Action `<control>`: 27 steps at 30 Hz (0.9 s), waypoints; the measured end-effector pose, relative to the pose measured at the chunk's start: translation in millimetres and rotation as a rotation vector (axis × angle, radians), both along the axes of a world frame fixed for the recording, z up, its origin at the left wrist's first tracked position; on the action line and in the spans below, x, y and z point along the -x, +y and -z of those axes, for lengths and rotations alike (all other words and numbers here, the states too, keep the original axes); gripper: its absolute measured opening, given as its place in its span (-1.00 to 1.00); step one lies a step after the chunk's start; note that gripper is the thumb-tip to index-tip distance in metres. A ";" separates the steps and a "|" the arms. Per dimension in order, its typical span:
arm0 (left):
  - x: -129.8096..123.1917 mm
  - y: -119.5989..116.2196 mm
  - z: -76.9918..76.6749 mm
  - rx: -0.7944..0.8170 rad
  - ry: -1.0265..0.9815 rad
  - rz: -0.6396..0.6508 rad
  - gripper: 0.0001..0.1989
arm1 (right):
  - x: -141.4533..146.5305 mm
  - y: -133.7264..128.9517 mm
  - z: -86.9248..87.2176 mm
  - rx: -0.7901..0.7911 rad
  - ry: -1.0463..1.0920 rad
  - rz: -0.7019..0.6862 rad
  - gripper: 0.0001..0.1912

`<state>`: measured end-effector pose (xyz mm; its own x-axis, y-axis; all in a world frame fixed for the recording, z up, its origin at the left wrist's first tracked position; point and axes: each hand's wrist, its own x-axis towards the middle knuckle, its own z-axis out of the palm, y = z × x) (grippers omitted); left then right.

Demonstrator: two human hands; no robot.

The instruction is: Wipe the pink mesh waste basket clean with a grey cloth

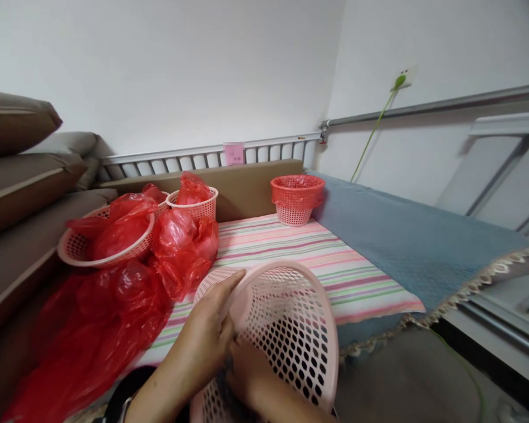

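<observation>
A pale pink plastic basket (pixel 328 329) with a mesh wall is tilted on its side in front of me, its mouth towards me. My left hand (pixel 211 326) grips its rim, thumb stretched along the edge. Inside the mouth, my right hand (pixel 251 367) is closed near the left wall, against a dark grey, cloth-like piece (pixel 229 390). Its fingertips are mostly hidden. Left of the basket lie crumpled red plastic bags (pixel 185 247).
Baskets (pixel 108 258) with red bags stand at the left, beside stacked cushions (pixel 22 176). Another basket (pixel 293 216), lined with red plastic, stands farther back on the striped cloth (pixel 357 282). A blue cover (pixel 392 235) lies to the right. A green cord (pixel 374 135) hangs from the wall socket.
</observation>
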<state>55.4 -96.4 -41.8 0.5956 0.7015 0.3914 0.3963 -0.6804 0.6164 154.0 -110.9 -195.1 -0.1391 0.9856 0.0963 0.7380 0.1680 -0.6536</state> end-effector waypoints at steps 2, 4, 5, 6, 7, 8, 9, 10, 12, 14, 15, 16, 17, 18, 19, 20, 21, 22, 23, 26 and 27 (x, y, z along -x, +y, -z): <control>5.5 0.2 0.9 0.016 -0.023 -0.036 -0.33 | -19.8 -4.3 -5.2 0.006 0.019 0.006 -0.51; 14.8 3.5 0.1 0.047 -0.052 -0.087 -0.38 | -38.5 -3.6 -17.6 0.002 0.045 0.080 -0.44; 21.9 6.3 -0.8 0.069 -0.068 -0.120 -0.41 | -46.6 -4.0 -25.3 0.004 0.052 0.130 -0.43; 30.9 9.7 -1.7 0.096 -0.090 -0.155 -0.44 | -53.7 -6.3 -33.1 -0.003 0.056 0.178 -0.45; 41.9 13.2 -2.2 0.125 -0.116 -0.196 -0.48 | -59.9 -11.0 -40.7 -0.038 0.060 0.209 -0.49; 54.6 16.6 -2.0 0.155 -0.143 -0.242 -0.52 | -65.5 -18.2 -47.7 -0.117 0.066 0.232 -0.54; 68.8 19.5 -0.9 0.191 -0.173 -0.296 -0.56 | -70.7 -27.7 -53.8 -0.234 0.070 0.249 -0.58; 83.7 21.6 1.5 0.233 -0.204 -0.356 -0.60 | -75.8 -38.6 -58.8 -0.380 0.068 0.268 -0.61; 112.8 23.4 10.0 0.337 -0.293 -0.459 -0.65 | -85.8 -60.5 -64.2 -0.660 0.061 0.342 -0.62; 135.9 23.3 21.9 0.447 -0.445 -0.542 -0.66 | -94.1 -75.3 -62.7 -0.742 0.100 0.463 -0.55; 143.7 23.3 28.2 0.495 -0.544 -0.571 -0.66 | -96.6 -78.5 -59.8 -0.672 0.156 0.510 -0.48; 148.7 23.8 34.3 0.537 -0.647 -0.584 -0.64 | -97.5 -79.0 -56.1 -0.556 0.243 0.533 -0.41; 150.8 25.0 39.9 0.572 -0.749 -0.584 -0.62 | -96.6 -77.4 -52.5 -0.424 0.346 0.528 -0.35; 150.2 26.8 45.3 0.602 -0.839 -0.568 -0.61 | -94.2 -74.5 -49.7 -0.317 0.447 0.501 -0.33; 147.2 29.1 50.6 0.622 -0.914 -0.542 -0.59 | -90.6 -71.2 -48.5 -0.255 0.533 0.460 -0.31; 142.3 31.8 56.4 0.640 -0.970 -0.509 -0.59 | -86.3 -68.2 -49.2 -0.249 0.601 0.415 -0.30; 135.9 34.6 63.1 0.656 -1.014 -0.480 -0.60 | -82.1 -65.8 -51.7 -0.280 0.646 0.384 -0.29; 128.8 37.1 71.2 0.676 -1.044 -0.454 -0.60 | -78.4 -64.0 -55.7 -0.316 0.662 0.371 -0.29; 121.4 39.2 80.8 0.703 -1.059 -0.434 -0.61 | -75.7 -62.6 -60.4 -0.339 0.654 0.371 -0.29; 102.9 41.2 117.5 0.804 -1.041 -0.393 -0.63 | -76.1 -53.9 -68.4 -0.389 0.541 0.364 -0.36; 99.3 40.8 130.7 0.838 -1.023 -0.393 -0.64 | -79.1 -47.6 -66.5 -0.421 0.475 0.334 -0.38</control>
<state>-43.9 -55.6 -172.5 0.0111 0.9961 -0.0878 -0.3988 0.0849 0.9131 233.1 -158.5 -128.6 0.3152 0.8342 0.4526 0.4458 0.2909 -0.8465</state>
